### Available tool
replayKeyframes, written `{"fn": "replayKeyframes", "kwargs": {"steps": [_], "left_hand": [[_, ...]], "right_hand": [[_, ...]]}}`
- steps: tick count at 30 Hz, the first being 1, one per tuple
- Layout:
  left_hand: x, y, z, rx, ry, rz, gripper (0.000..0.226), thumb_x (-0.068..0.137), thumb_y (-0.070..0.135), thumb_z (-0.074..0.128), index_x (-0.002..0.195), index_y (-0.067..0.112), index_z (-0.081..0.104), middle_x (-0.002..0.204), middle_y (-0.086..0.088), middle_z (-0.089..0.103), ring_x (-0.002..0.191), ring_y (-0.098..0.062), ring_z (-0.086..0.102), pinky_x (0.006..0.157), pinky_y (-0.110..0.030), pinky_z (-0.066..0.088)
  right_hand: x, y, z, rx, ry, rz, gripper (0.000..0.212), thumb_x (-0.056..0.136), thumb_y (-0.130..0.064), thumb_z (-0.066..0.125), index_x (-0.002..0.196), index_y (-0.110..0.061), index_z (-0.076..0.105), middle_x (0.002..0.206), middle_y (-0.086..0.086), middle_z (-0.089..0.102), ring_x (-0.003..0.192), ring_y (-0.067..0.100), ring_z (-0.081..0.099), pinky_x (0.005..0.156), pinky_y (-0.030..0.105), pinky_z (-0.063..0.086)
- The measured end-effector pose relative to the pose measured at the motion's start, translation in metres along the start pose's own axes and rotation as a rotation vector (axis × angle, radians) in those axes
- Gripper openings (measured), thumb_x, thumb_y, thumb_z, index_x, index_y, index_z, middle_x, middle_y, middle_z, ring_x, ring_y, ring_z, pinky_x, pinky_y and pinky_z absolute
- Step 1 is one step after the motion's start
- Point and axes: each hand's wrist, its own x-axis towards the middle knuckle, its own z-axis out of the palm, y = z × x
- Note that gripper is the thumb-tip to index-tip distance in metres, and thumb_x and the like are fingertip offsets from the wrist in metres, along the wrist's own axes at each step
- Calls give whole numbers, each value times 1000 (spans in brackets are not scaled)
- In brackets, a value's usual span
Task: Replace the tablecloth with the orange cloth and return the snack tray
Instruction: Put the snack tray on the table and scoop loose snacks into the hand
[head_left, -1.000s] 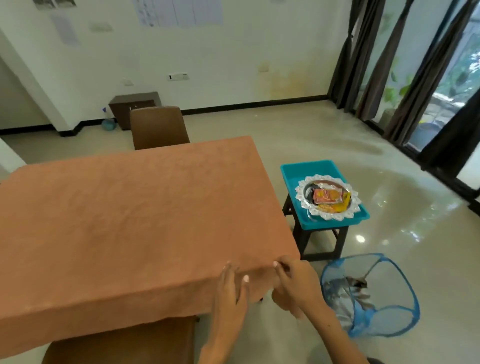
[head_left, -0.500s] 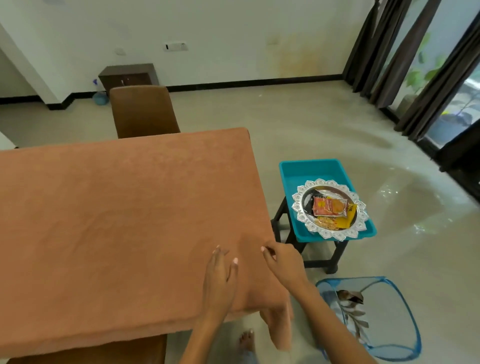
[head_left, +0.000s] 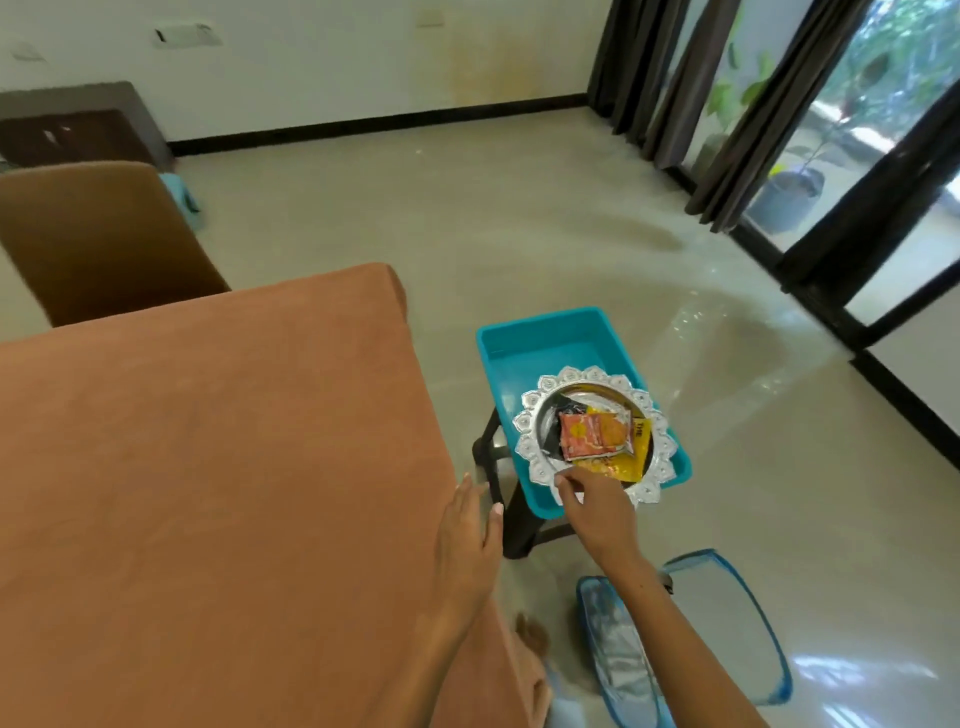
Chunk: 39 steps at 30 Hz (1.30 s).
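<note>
At right grip (head_left: 592, 501) — snack tray (head_left: 540, 415)

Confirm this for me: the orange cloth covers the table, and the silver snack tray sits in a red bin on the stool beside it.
Not quite. The head view shows the orange cloth covering the table and the silver snack tray on the stool, but the bin it sits in is teal blue, not red.

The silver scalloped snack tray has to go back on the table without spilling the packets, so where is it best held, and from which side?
Probably by the scalloped rim of the silver scalloped snack tray, at two opposite edges. It lies flat in the teal plastic bin with loose packets piled in the middle, so a level two-handed lift suits. The right hand is already at the near rim; the left hand could take the far-left edge.
</note>
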Motion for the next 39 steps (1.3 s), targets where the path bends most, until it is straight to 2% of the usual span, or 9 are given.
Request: {"fn": "replayKeyframes", "kwargs": {"steps": [6, 11, 15, 19, 23, 27, 32, 35, 39], "left_hand": [[92, 24, 67, 20, -160, 24, 37, 99, 19, 44, 135, 14, 47, 145, -4, 43, 138, -18, 33, 116, -30, 22], [158, 12, 113, 158, -251, 49, 47, 97, 15, 45, 143, 11, 36, 150, -5, 36, 139, -19, 29, 116, -24, 17], [192, -11, 136, 212, -277, -142, 43, 97, 14, 45, 139, 4, 39, 144, -18, 41, 136, -32, 33, 112, -41, 27], [214, -20, 149, -38, -179, -417, 34, 93, 8, 54, 126, -2, 51, 128, -18, 56, 118, -34, 52, 92, -29, 40], [232, -23, 157, -370, -110, -610, 49, 82, -19, 55, 129, -5, 51, 129, -24, 56, 118, -36, 55, 101, -41, 42], [238, -25, 161, -457, -14, -725, 52, 75, -30, 50, 124, -13, 50, 119, -34, 57, 99, -33, 58, 87, -49, 48], [238, -14, 146, -487, 21, -679, 53, 72, -34, 45, 121, -13, 52, 95, -17, 64, 68, -20, 57, 46, -20, 52], [234, -6, 127, -529, 20, -617, 56, 69, -35, 46, 122, -15, 52, 102, -28, 64, 66, -19, 60, 45, -19, 52], [220, 11, 84, -589, 20, -551, 54, 68, -35, 49, 116, -11, 54, 83, -10, 65, 54, -7, 65, 45, -19, 52]], "right_hand": [[78, 89, -15, -34, 99, 219, 21, 94, -20, 52, 107, -13, 68, 97, 10, 71, 86, 28, 65, 66, 31, 45], [127, 162, -6, -75, 13, 381, 28, 95, -17, 50, 120, -8, 58, 119, 14, 62, 104, 31, 59, 80, 38, 48], [145, 200, 0, -70, -81, 458, 46, 97, -17, 47, 140, -3, 35, 148, 17, 34, 137, 31, 32, 106, 42, 35], [154, 220, 8, -14, -142, 489, 60, 98, -19, 47, 147, 1, 18, 155, 18, 20, 142, 31, 24, 111, 38, 28], [168, 227, 11, 90, -33, 550, 46, 91, -3, 54, 135, 0, 43, 138, 24, 44, 124, 36, 45, 99, 41, 41], [184, 229, -3, 213, 52, 652, 34, 80, 7, 63, 113, 1, 64, 110, 23, 64, 98, 37, 61, 80, 32, 44], [192, 224, -25, 234, 26, 623, 40, 75, 1, 72, 113, -2, 64, 112, 17, 66, 102, 30, 60, 87, 35, 45], [190, 210, -46, 268, 45, 551, 39, 74, 2, 73, 112, -1, 64, 111, 17, 66, 101, 30, 60, 84, 32, 44], [186, 170, -82, 297, 53, 452, 40, 74, 1, 73, 113, -3, 64, 115, 15, 65, 101, 33, 62, 91, 39, 47]]}}
